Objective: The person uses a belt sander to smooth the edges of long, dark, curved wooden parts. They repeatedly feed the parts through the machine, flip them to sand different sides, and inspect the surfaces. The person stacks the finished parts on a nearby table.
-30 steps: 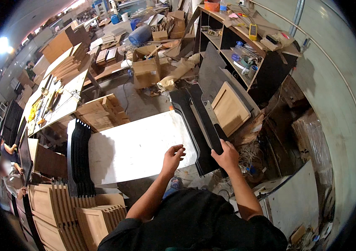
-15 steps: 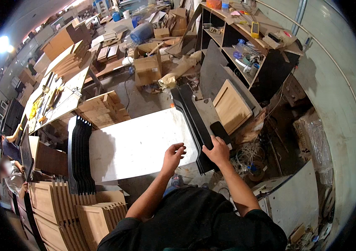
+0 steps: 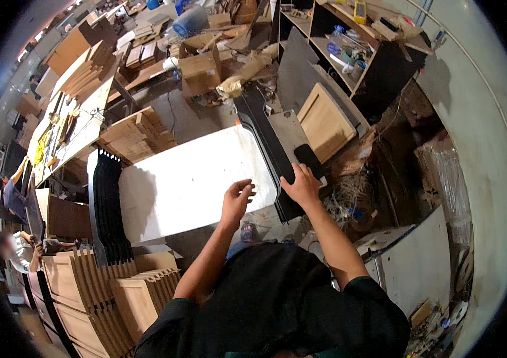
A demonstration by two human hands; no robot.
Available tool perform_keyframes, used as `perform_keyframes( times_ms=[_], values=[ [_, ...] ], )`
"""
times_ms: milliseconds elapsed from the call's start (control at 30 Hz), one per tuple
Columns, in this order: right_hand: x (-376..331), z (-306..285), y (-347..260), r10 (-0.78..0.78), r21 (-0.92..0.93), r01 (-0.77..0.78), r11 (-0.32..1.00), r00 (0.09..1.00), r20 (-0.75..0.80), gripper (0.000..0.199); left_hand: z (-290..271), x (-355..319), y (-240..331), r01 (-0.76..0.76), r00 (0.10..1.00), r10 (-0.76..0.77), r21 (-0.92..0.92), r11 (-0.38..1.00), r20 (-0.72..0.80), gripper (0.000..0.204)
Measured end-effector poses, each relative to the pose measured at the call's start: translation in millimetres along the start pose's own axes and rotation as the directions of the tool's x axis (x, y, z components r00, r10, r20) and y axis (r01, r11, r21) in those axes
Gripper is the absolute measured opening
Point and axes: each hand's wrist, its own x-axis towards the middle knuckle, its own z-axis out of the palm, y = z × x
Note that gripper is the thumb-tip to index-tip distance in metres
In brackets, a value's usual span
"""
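A large white board (image 3: 188,186) lies flat in front of me. Across its right end sits a stack of long black panels (image 3: 265,149) with shaped edges. My right hand (image 3: 302,184) is on the near part of these panels, fingers spread, thumb toward the board. Above the board's near right part is my left hand (image 3: 236,201), its fingers loosely bent and apart, holding nothing. Another row of black shaped panels (image 3: 108,209) stands at the board's left end. A small black rounded piece (image 3: 308,157) lies just beyond my right hand.
Framed wooden door panels (image 3: 71,280) stand stacked at lower left, near a co-worker (image 3: 22,250). A wooden panel (image 3: 326,124) leans right of the black stack, before a cluttered shelf (image 3: 349,71). Tangled cord (image 3: 349,200) lies to the right. A cardboard box (image 3: 199,71) stands farther off.
The whole view has shifted, so the board and panels appear higher and slightly left. My right hand stays at the black panels with its fingers more spread; my left remains above the board.
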Motion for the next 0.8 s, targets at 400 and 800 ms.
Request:
perform_keyframes(
  times_ms=[400, 800],
  values=[
    [-26, -22, 30, -0.051, 0.177, 0.031, 0.984, 0.993, 0.109, 0.079, 31, 34, -34, -0.15, 0.985, 0.114, 0.325, 0.934, 0.129, 0.049],
    [-76, -37, 53, -0.102, 0.312, 0.063, 0.948, 0.989, 0.11, 0.091, 82, -23, -30, -0.336, 0.929, 0.026, 0.812, 0.478, 0.369, 0.139]
  ],
)
